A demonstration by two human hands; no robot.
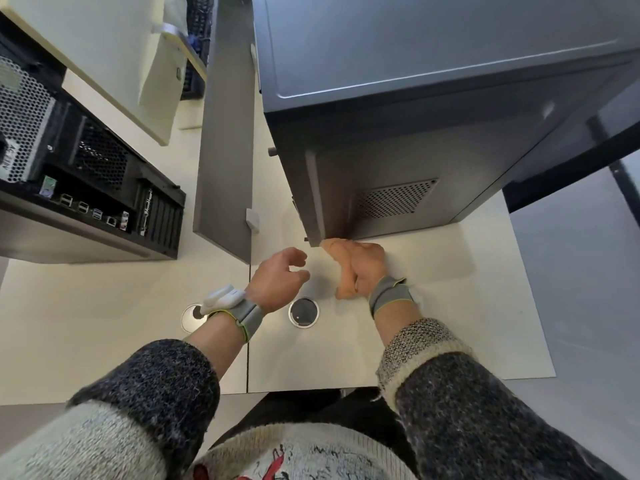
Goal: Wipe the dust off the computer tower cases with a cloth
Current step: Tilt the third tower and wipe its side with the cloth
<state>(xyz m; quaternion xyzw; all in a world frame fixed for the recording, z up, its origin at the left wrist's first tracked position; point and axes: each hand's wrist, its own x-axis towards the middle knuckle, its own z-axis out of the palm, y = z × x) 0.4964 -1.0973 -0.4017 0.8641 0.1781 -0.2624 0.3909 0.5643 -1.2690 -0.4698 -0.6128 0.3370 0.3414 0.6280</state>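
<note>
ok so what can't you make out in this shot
Head view:
- cloth: mostly bunched inside the right hand, so its size and shape are hidden.
- grey tower: top and right side cut off by the frame edge; its far faces are unseen.
- black tower: left part cut off by the frame edge; port labels too small to read.
- how clean either tower is: too fine to tell.
</note>
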